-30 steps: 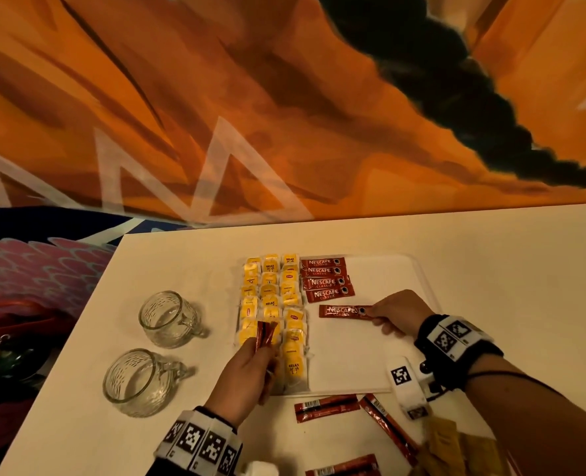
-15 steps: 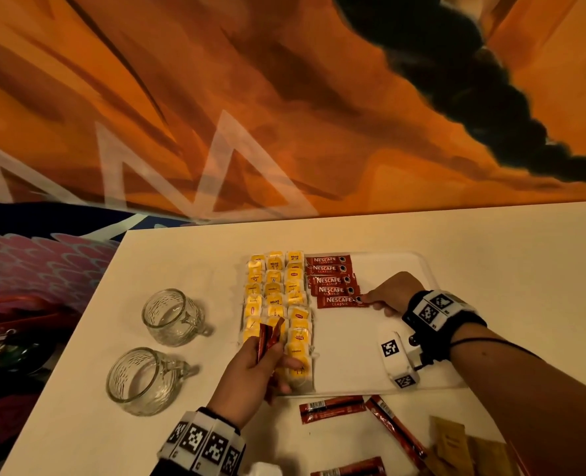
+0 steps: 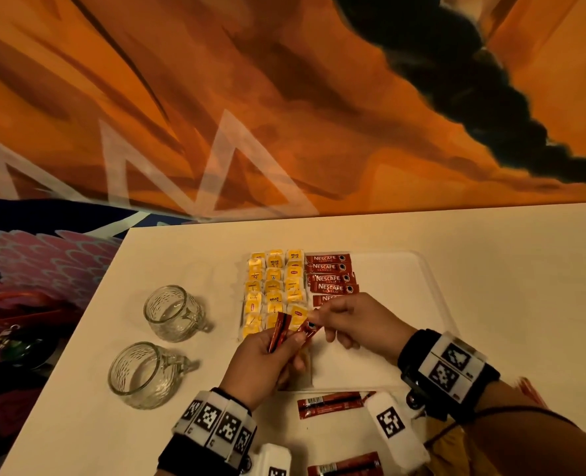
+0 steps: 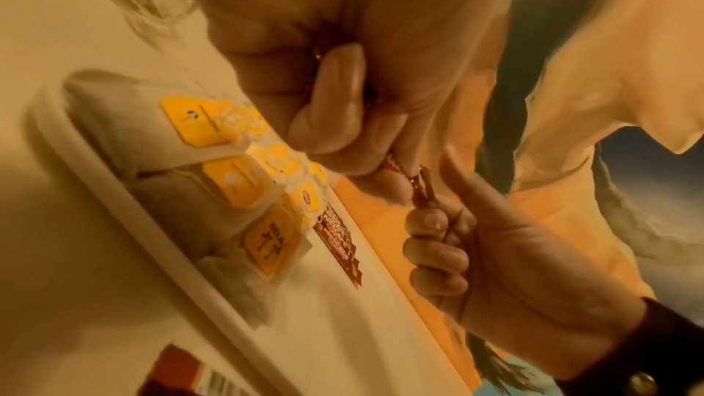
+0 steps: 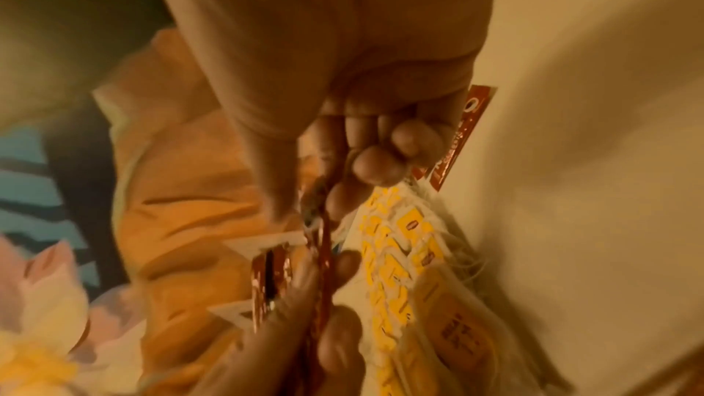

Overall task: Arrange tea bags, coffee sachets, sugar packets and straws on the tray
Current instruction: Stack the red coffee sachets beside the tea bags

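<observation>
A white tray holds rows of yellow tea bags on its left side. Beside them lies a column of red coffee sachets. My left hand hovers over the tray's near left part and grips a small bundle of red coffee sachets. My right hand meets it and pinches the end of one sachet from that bundle. The left wrist view shows the pinched sachet between both hands above the tea bags. In the right wrist view it is blurred.
Two empty glass mugs stand left of the tray. Loose coffee sachets lie on the table in front of the tray. An orange painted wall rises behind the table.
My right hand laid a sachet at the bottom of the red column, then came back left to the left hand and took hold of another sachet there. The left hand rose slightly.
</observation>
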